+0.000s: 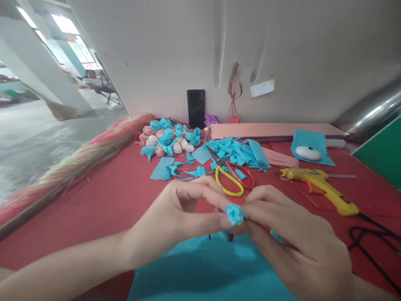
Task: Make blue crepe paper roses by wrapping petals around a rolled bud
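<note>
A small blue paper rose (234,214) is pinched between the fingertips of both hands, its opening facing me. My left hand (188,209) grips it from the left with thumb and forefinger. From the right, my right hand (291,234) closes thumb and forefinger on its other side. A bit of blue paper also shows among the right hand's fingers, partly hidden. Below the hands lies a large blue sheet (206,271). Just beyond them rest scissors (230,173) with one yellow and one red handle, blades apart.
Blue paper scraps (238,151) lie behind the scissors. Finished blue, pink and white paper flowers (167,136) are heaped at back left. A yellow glue gun (322,186) with a black cord is on the right. A phone (196,108) leans against the wall; a white oval object (308,153) sits on blue paper.
</note>
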The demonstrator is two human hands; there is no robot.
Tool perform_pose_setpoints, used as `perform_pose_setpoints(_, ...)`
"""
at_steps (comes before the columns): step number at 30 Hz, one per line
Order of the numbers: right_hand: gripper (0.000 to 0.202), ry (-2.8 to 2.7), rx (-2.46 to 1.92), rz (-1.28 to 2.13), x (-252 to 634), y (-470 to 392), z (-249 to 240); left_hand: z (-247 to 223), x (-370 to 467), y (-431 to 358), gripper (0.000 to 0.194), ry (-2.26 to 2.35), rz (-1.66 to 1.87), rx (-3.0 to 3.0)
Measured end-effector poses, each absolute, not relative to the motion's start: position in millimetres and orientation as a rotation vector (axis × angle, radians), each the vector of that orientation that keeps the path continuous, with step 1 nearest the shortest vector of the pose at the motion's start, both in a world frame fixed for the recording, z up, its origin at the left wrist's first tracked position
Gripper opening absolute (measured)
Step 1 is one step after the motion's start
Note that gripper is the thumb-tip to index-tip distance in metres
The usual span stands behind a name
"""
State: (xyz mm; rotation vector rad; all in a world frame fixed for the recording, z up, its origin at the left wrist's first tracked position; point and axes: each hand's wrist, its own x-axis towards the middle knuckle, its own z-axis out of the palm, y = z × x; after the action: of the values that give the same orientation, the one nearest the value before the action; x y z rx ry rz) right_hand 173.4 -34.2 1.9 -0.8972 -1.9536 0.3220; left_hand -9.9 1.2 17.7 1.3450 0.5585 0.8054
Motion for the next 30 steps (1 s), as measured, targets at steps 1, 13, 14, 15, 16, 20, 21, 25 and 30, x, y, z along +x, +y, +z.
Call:
perform_pose_setpoints(1,0.015,-1.924,-0.916,0.370,173.4,-34.5,2.3,17.7,-9.8,0.2,0.011,0.553,0.802,1.320)
perform_pose_setpoints(13,0.021,-1.642,-0.853,1.121,170.5,-34.2,3.2,18.3,-9.5,-2.6,0.015,0.478,0.783,1.258)
perform_pose_setpoints(14,0.022,-1.631,-0.838,1.133,170.0,-34.0,2.6,18.5,-9.0,-2.9,0.015,0.464,0.779,1.247)
perform_pose_setpoints(15,0.023,-1.619,-0.821,1.143,169.2,-33.6,2.4,18.8,-8.4,-3.1,0.014,0.463,0.778,1.234)
perform_pose_setpoints(16,0.024,-1.612,-0.809,1.153,168.2,-33.0,2.5,19.1,-7.6,-3.2,0.013,0.473,0.784,1.226)
perform_pose_setpoints(20,0.025,-1.617,-0.783,1.188,165.3,-30.7,3.9,19.4,-4.8,-2.4,0.007,0.533,0.840,1.235)
perform_pose_setpoints(21,0.025,-1.627,-0.783,1.188,165.2,-30.5,3.9,18.8,-4.5,-2.2,0.007,0.538,0.846,1.238)
perform_pose_setpoints(25,0.025,-1.649,-0.807,1.167,166.5,-32.1,1.3,14.8,-4.6,-2.9,0.004,0.548,0.858,1.214)
perform_pose_setpoints(30,0.030,-1.711,-0.923,1.019,166.7,-35.3,-0.5,10.7,-4.6,-4.5,0.008,0.521,0.902,1.204)
